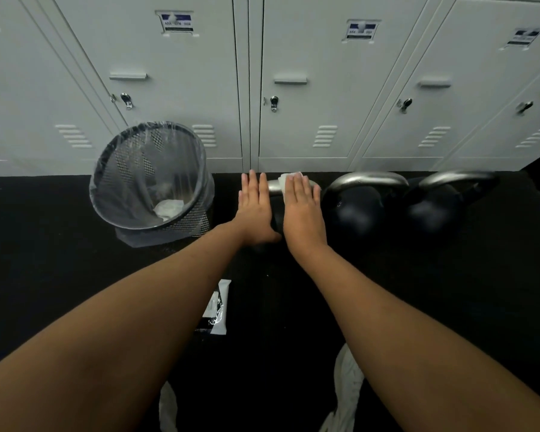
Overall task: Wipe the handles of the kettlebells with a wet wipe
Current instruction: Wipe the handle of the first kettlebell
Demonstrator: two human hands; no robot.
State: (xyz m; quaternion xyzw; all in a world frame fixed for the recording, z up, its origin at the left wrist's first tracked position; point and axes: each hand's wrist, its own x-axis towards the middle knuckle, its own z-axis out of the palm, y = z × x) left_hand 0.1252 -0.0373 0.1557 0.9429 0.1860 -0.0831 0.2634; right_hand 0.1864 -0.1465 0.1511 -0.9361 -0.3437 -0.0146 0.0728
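Left hand [256, 210]: laid flat, fingers straight, over the left end of the leftmost kettlebell's handle [273, 185].
Right hand [303, 210]: fingers straight; the wet wipe [286, 179] is pressed beneath them onto that handle.
Other kettlebells [360, 210]: stood just to the right.
Bin [128, 163]: set left of the hands.

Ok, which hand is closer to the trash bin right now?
Left. The left hand lies flat just right of the trash bin. The right hand is farther right, pressing the wet wipe on the kettlebell handle.
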